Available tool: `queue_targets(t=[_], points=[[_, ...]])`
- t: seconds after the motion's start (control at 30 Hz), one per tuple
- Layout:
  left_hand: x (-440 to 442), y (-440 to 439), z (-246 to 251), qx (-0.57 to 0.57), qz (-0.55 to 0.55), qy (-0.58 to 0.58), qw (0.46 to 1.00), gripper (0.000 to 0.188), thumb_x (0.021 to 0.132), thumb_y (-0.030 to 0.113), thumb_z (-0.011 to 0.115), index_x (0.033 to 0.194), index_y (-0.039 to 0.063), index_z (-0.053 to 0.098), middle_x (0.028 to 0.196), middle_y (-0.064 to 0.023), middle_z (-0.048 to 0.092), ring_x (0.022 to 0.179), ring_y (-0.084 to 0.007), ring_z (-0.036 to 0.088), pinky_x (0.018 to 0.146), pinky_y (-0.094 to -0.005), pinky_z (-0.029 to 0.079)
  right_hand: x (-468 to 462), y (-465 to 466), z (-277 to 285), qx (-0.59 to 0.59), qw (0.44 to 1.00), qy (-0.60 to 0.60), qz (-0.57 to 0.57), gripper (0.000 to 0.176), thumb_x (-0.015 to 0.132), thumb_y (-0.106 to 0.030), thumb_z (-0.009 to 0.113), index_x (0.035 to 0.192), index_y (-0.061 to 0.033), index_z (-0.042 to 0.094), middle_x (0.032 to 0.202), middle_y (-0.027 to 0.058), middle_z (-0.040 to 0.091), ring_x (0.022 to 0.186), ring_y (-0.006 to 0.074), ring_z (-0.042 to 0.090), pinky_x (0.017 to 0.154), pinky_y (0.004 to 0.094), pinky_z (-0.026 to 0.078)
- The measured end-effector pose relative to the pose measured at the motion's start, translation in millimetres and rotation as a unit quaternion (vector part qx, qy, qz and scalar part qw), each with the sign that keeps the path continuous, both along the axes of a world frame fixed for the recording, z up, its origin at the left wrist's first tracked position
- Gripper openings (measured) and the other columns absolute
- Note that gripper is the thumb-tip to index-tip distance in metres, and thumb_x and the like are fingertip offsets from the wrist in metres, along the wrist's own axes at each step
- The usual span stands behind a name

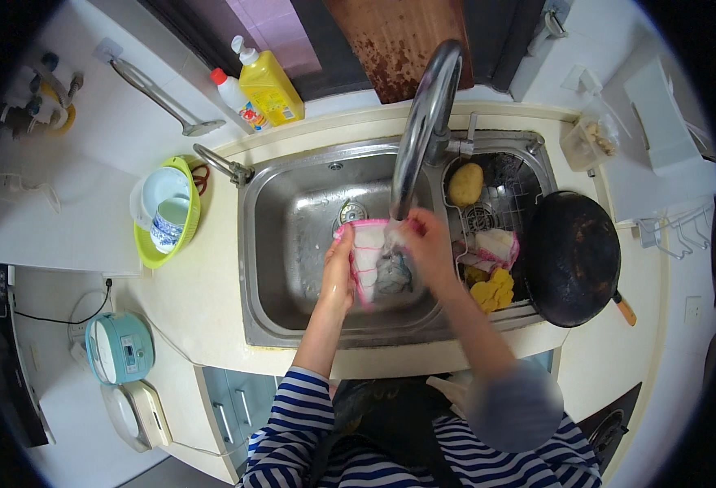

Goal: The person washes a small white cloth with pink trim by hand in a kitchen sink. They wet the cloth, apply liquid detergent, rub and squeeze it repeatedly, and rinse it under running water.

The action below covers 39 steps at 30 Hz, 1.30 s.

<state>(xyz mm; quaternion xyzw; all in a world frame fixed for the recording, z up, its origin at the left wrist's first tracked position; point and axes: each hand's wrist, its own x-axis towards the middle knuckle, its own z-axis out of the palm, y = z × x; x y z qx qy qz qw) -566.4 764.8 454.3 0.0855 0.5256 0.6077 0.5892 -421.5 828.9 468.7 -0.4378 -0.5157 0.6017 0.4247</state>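
Observation:
Over the large stainless steel sink basin (294,244), my left hand (338,268) grips the left edge of a white dishcloth with pink trim (367,259). My right hand (425,244), blurred, holds the cloth's upper right part under the mouth of the chrome faucet (416,134). Water seems to run onto the cloth there. A grey cloth-like item (393,272) shows just below and right of the dishcloth; whether they touch is unclear. The drain strainer (353,211) lies behind the cloth's upper edge.
The small right basin holds a potato (466,185), another pink-edged cloth (497,247) and yellow scraps (493,291). A black wok (573,259) leans over its right side. A green basket (193,213) with bowls stands left; a yellow pump bottle (271,88) and a white bottle (236,97) stand behind.

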Motion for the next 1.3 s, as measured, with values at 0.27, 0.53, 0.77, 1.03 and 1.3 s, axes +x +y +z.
queue_targets(t=[0.27, 0.53, 0.77, 1.03, 1.3], points=[[34.3, 4.4, -23.1, -0.069, -0.035, 0.076, 0.994, 0.042, 0.093, 0.045, 0.054, 0.1, 0.004, 0.063, 0.095, -0.0013, 0.064, 0.082, -0.0083, 0.056, 0.068, -0.0255, 0.044, -42.9, -16.4, -4.7, 0.166, 0.971, -0.156, -0.067, 0.015, 0.088, -0.019, 0.06, 0.084, -0.0042, 0.062, 0.064, 0.0142, 0.059, 0.057, 0.0239, 0.061, 0.052, 0.0363, 0.045], [42.0, 7.0, -24.6, -0.091, 0.018, 0.004, 0.996, 0.025, 0.095, 0.024, 0.05, 0.1, 0.003, 0.063, 0.089, -0.0042, 0.064, 0.073, -0.0115, 0.057, 0.062, -0.0258, 0.045, -37.4, -6.8, -14.8, 0.109, 0.98, -0.165, -0.037, 0.02, 0.083, -0.023, 0.065, 0.08, -0.0035, 0.059, 0.065, 0.0197, 0.058, 0.054, 0.0324, 0.061, 0.05, 0.0414, 0.044], [32.3, 10.3, -12.2, 0.012, -0.052, 0.176, 0.983, 0.027, 0.091, 0.026, 0.056, 0.101, 0.002, 0.064, 0.091, -0.0043, 0.065, 0.084, -0.0123, 0.06, 0.068, -0.0267, 0.048, -47.6, -11.6, 3.2, 0.251, 0.949, -0.163, -0.094, 0.02, 0.088, -0.021, 0.059, 0.081, -0.0025, 0.058, 0.063, 0.0159, 0.058, 0.059, 0.0265, 0.06, 0.055, 0.0388, 0.044], [39.2, 13.6, 0.0, -0.093, -0.039, 0.099, 0.99, 0.033, 0.093, 0.03, 0.056, 0.107, 0.001, 0.061, 0.094, -0.0028, 0.064, 0.083, -0.0115, 0.057, 0.077, -0.0252, 0.045, -45.0, -2.4, -2.3, 0.308, 0.928, -0.181, -0.102, 0.016, 0.082, -0.023, 0.061, 0.08, -0.0081, 0.064, 0.066, 0.0188, 0.059, 0.063, 0.0369, 0.06, 0.07, 0.0465, 0.044], [9.1, -3.1, 7.9, -0.027, -0.104, 0.034, 0.994, 0.036, 0.093, 0.039, 0.056, 0.11, 0.007, 0.06, 0.1, -0.003, 0.064, 0.09, -0.0134, 0.059, 0.081, -0.0301, 0.048, -25.8, 54.3, -20.0, 0.152, 0.953, -0.248, -0.082, 0.024, 0.088, -0.021, 0.055, 0.074, -0.0023, 0.06, 0.062, 0.0167, 0.058, 0.059, 0.0299, 0.061, 0.054, 0.041, 0.045]])
